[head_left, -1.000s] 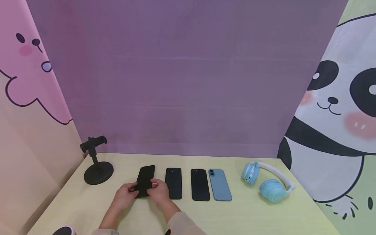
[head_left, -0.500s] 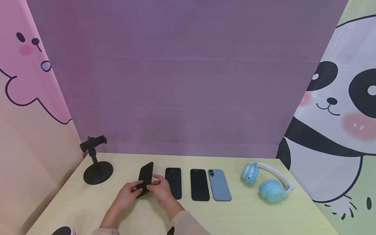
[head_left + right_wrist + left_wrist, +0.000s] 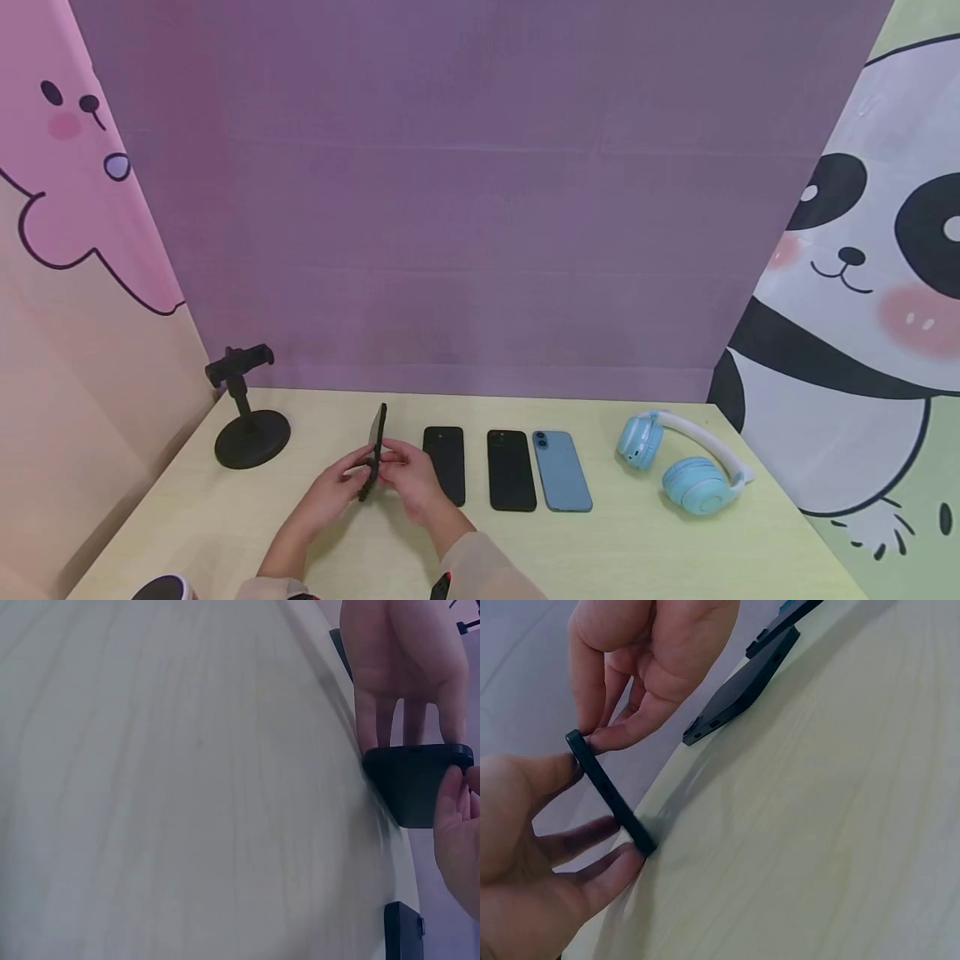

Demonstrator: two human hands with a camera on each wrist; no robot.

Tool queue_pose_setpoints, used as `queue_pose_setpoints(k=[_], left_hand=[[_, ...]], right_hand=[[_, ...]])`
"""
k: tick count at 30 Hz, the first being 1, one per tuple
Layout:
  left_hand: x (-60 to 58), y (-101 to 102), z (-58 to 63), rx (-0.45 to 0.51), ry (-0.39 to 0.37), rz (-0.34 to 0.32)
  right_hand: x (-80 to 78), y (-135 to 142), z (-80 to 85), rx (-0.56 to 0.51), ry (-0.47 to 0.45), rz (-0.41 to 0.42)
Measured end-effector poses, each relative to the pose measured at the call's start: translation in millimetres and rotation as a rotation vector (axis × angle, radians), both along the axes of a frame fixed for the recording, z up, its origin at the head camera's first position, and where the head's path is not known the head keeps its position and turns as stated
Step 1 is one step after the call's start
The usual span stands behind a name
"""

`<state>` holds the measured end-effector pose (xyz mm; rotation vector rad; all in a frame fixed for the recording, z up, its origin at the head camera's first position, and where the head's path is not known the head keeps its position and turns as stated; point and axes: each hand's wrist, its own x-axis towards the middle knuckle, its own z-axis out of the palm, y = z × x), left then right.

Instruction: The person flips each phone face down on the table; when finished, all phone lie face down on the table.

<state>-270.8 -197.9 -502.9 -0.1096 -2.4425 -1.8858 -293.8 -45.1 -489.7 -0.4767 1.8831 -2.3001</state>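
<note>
A black smartphone [image 3: 377, 446] is tipped onto its long edge, nearly upright, at the left-centre of the table, held between both hands. My left hand [image 3: 330, 498] grips it from the left side. In the left wrist view the left thumb is at the top edge of the phone [image 3: 607, 791] and the fingertips reach its lower edge by the table. From the right, my right hand [image 3: 417, 482] pinches it; the right wrist view shows that thumb on the flat face of the phone [image 3: 412, 787]. Just right of the hands lies a dark phone [image 3: 444, 467].
Farther right lie a black phone [image 3: 512, 471] and a blue phone [image 3: 562, 471]. Light-blue headphones [image 3: 697, 483] with a white band rest at the right. A black phone stand [image 3: 252, 437] stands at the back left. A round dark-topped object [image 3: 161, 588] shows at the front left edge.
The black phone has turned from tilted with its broad face showing to nearly edge-on and upright. The right hand has shifted slightly up and left; both hands have kept hold of it.
</note>
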Motion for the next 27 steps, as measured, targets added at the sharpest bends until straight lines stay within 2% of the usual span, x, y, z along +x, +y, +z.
queue_pose_setpoints(k=[3, 7, 13, 21, 27], left_hand=[[-0.5, 0.0, 0.0, 0.122, -0.013, -0.03], [-0.4, -0.3, 1.4, 0.204, -0.035, -0.038], [-0.6, 0.1, 3.2, 0.226, -0.042, -0.019], [-0.4, 2.1, 3.6, 0.258, -0.013, 0.022], [2.1, 1.2, 5.6, 0.236, 0.003, 0.061]], right_hand=[[-1.2, -2.2, 1.8, 0.01, -0.011, 0.001], [-3.0, -6.8, 3.7, 0.04, -0.07, -0.018], [-1.5, -8.3, 5.5, 0.067, -0.069, -0.01], [2.2, -9.2, 6.6, 0.124, -0.048, -0.017], [6.8, -6.2, 3.1, 0.193, 0.03, -0.005]])
